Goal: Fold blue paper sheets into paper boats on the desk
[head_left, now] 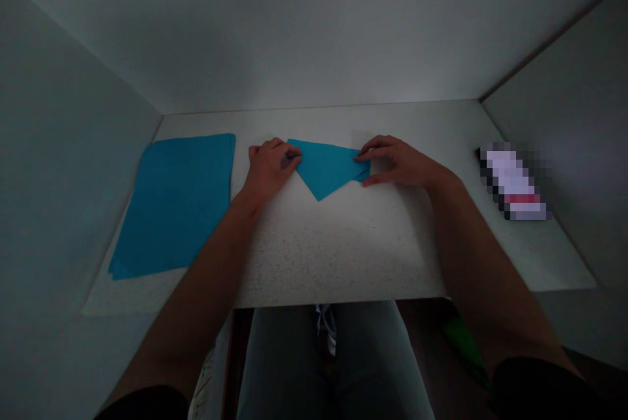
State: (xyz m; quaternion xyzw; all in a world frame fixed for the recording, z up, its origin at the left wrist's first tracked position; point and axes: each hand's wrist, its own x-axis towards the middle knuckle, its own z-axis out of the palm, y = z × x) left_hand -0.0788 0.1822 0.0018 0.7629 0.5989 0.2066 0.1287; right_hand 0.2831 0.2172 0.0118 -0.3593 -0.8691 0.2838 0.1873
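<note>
A folded piece of blue paper [324,168] lies on the white tabletop, with a point facing me and a small fold at its right end. My left hand [269,165] is closed at the paper's left corner, thumb and finger pinched there. At the opposite end, my right hand [397,161] grips the paper's right edge, its fingertips on the upper side and the thumb by the lower right corner. Part of that right end is hidden under the fingers.
A stack of blue paper sheets [179,201] lies to the left, close to my left forearm. On the right rests a blurred, phone-like object [513,181]. White walls [314,34] enclose the tabletop [314,256] at the back and sides. My legs are below its front edge.
</note>
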